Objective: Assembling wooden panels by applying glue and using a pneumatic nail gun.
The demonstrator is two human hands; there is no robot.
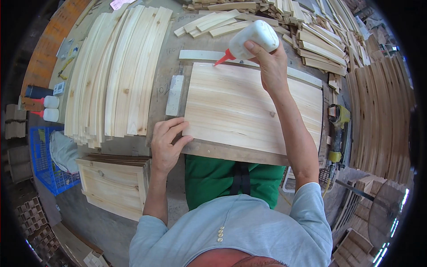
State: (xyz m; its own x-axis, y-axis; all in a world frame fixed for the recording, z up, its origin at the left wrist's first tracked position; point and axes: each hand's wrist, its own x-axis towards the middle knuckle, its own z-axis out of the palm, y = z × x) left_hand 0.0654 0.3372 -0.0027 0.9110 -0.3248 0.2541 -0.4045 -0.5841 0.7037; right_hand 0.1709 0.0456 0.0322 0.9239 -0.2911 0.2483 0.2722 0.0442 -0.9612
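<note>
Glue is being laid along the far edge of the panel (pixel 249 111), which lies flat on the worktop (pixel 164 71) directly before the person. The bottle (pixel 253 38), white with a red nozzle, is gripped in the right hand (pixel 269 62), fingers wrapped round its body, and is tipped so that the nozzle tip meets the panel at its far left corner. The left hand (pixel 167 142) is pressed flat, fingers spread and grasping nothing, on the near left corner of the panel, by which the board is kept from sliding. For a good bead, the nozzle is best kept just on the edge, the squeeze held even, and the line drawn rightward at a steady pace so that no gaps or puddles are left; the bracing hand is best kept down until the line is finished. A thin strip (pixel 200 54) lies just beyond the glued edge, and a small block (pixel 174 95) just left of the panel. Further left a stack of curved slats (pixel 111 75) is spread, with two more bottles (pixel 49 108) at the worktop's left end. A yellow nail gun (pixel 338 129) rests to the right.
</note>
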